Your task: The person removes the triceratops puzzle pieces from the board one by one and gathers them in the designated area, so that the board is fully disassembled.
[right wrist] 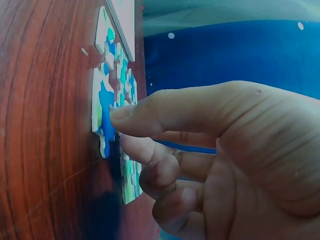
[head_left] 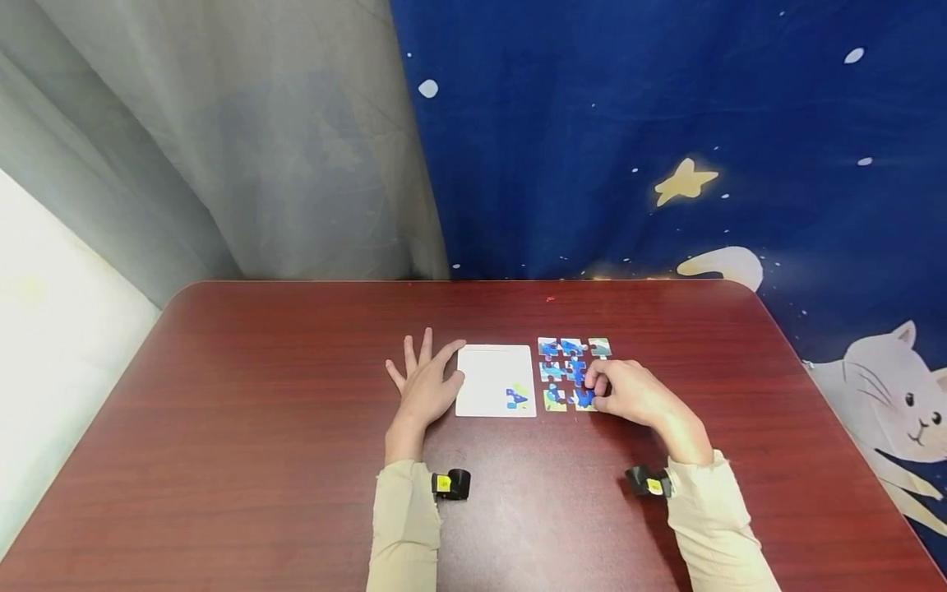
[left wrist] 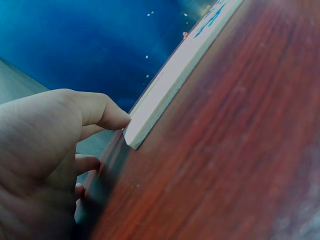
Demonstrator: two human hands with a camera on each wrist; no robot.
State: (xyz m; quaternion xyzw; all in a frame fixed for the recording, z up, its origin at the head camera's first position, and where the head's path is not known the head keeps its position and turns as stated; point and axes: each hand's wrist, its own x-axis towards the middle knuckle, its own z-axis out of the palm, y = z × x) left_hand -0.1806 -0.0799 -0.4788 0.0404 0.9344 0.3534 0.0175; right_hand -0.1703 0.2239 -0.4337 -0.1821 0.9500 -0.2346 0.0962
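A flat white puzzle board (head_left: 491, 374) lies on the table with one colourful puzzle piece (head_left: 521, 396) in its lower right corner. My left hand (head_left: 427, 390) touches the board's left edge with thumb and index finger, the other fingers spread. In the left wrist view a fingertip meets the corner of the board (left wrist: 162, 95). Right of the board, several blue, green and white puzzle pieces (head_left: 551, 372) lie in rows. My right hand (head_left: 629, 393), fingers curled, pinches the lower right piece (right wrist: 106, 112) with thumb and index finger, close to the tabletop. The hand partly hides the pieces around it.
The reddish-brown wooden table (head_left: 259, 444) extends on all sides, its far edge against grey and blue curtains (head_left: 577, 148). A small red mark (head_left: 550, 299) is near that far edge. Black camera straps (head_left: 451, 484) sit at both wrists.
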